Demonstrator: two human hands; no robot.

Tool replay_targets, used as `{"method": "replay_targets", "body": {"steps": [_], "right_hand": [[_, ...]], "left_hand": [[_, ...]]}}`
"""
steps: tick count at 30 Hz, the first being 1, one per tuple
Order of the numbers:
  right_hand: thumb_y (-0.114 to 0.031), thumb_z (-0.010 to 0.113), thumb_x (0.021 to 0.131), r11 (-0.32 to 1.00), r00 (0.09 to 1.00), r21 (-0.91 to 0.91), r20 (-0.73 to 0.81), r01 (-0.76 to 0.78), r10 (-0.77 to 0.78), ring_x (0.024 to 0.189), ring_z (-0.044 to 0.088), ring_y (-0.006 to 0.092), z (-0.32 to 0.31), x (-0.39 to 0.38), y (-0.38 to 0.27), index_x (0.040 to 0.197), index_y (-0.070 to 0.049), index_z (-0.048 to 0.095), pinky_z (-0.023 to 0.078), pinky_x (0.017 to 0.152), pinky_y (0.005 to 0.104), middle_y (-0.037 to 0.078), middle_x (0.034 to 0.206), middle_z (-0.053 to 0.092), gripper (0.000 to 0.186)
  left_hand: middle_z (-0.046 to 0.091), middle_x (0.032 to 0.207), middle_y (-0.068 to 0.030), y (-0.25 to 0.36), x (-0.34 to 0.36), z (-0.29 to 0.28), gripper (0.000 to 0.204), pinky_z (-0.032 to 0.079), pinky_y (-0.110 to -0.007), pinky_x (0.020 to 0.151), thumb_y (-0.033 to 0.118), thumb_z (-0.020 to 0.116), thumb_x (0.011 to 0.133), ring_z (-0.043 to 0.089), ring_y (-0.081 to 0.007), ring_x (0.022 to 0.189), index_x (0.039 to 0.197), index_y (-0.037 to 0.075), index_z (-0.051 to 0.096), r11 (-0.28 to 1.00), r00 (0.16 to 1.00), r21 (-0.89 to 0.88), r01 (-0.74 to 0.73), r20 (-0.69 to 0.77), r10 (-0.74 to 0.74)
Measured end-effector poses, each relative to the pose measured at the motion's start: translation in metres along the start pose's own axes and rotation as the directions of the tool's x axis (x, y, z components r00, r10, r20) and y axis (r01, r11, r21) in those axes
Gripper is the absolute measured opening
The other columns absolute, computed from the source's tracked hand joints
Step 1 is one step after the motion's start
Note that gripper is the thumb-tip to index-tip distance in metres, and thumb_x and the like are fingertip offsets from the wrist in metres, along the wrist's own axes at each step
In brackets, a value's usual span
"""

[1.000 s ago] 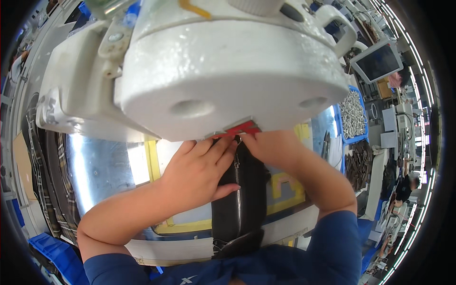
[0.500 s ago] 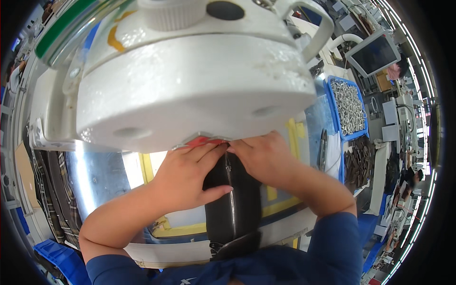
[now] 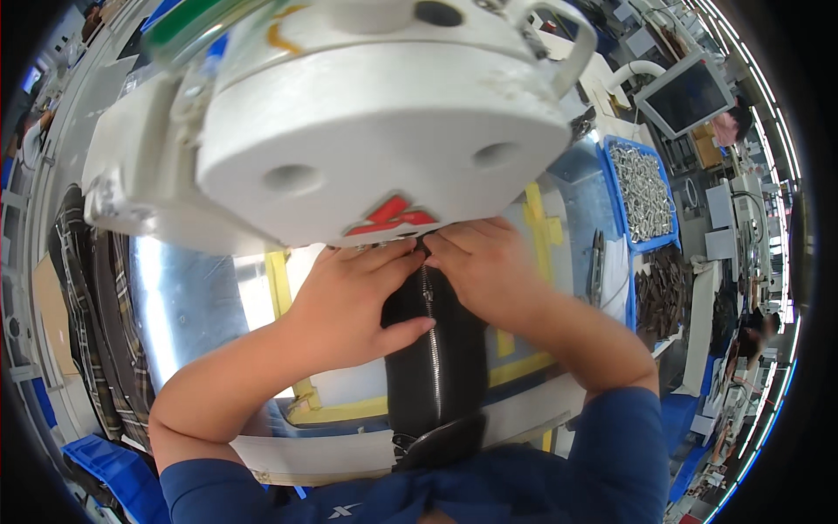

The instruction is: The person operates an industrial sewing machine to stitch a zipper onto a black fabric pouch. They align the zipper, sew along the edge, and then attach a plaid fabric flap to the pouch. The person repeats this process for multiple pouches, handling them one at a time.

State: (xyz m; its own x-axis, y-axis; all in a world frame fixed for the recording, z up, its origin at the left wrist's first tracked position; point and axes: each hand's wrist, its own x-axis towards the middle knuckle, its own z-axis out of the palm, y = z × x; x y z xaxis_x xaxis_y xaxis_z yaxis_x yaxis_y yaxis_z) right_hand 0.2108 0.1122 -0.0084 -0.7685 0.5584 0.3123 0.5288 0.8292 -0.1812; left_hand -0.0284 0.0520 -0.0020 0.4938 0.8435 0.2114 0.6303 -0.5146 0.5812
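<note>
A black fabric piece with a metal zipper (image 3: 436, 367) down its middle runs from under the machine head toward my body. On its left side lies my left hand (image 3: 353, 293), fingers stretched forward and flat, thumb spread out to the zipper teeth. My right hand (image 3: 484, 266) is at the far right side of the piece, thumb and forefinger drawn together on the fabric next to the zipper. Just beyond both hands hangs the large white head of a sewing machine (image 3: 384, 166) with a red emblem. It hides the needle area and some fingertips.
Yellow tape (image 3: 349, 410) edges the work plate. At the right stand a blue tray of metal rings (image 3: 642, 192), dark small pieces (image 3: 659, 297), tweezers (image 3: 597, 266) and a monitor (image 3: 685, 96). Plaid and dark fabric (image 3: 118, 323) hangs left above a blue bin (image 3: 109, 472).
In the view, the machine head sits higher and its red emblem shows more fully. Both hands and the zippered piece appear slightly farther right, with much the same hold.
</note>
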Motion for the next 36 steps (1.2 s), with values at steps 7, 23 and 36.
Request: {"method": "replay_targets", "body": {"steps": [7,23,36], "right_hand": [[-0.014,0.068,0.087,0.998,0.987,0.015,0.147,-0.068,0.065,0.095,0.072,0.0254,0.009,0.033,-0.022,0.095,-0.006,0.076,0.053,0.089,0.0405,0.007,0.098,0.074,0.013],[-0.014,0.067,0.083,0.998,0.996,-0.012,0.069,-0.063,0.063,0.09,0.071,0.025,0.005,0.031,-0.023,0.087,-0.008,0.075,0.056,0.079,0.0433,0.005,0.093,0.071,0.01],[-0.022,0.073,0.087,0.999,0.99,-0.005,0.132,-0.045,0.046,0.095,0.071,0.027,0.003,0.028,-0.024,0.099,-0.003,0.074,0.057,0.084,0.0421,0.007,0.101,0.07,0.022]], "left_hand": [[0.076,0.106,-0.0162,-0.003,-0.005,-0.017,0.059,0.054,-0.045,0.089,0.041,0.085,0.08,0.072,-0.0351,0.098,0.119,-0.002,0.073,0.99,0.993,0.078,0.114,-0.032,-0.112],[0.075,0.095,-0.0146,-0.004,-0.004,-0.016,0.059,0.056,-0.044,0.083,0.04,0.086,0.078,0.073,-0.0344,0.089,0.118,-0.002,0.074,0.989,0.992,0.075,0.126,-0.011,-0.126],[0.075,0.115,-0.0171,0.008,-0.01,-0.016,0.072,0.051,-0.045,0.098,0.052,0.083,0.083,0.068,-0.0321,0.11,0.127,-0.004,0.071,0.958,0.995,0.27,0.096,-0.023,-0.093]]}}
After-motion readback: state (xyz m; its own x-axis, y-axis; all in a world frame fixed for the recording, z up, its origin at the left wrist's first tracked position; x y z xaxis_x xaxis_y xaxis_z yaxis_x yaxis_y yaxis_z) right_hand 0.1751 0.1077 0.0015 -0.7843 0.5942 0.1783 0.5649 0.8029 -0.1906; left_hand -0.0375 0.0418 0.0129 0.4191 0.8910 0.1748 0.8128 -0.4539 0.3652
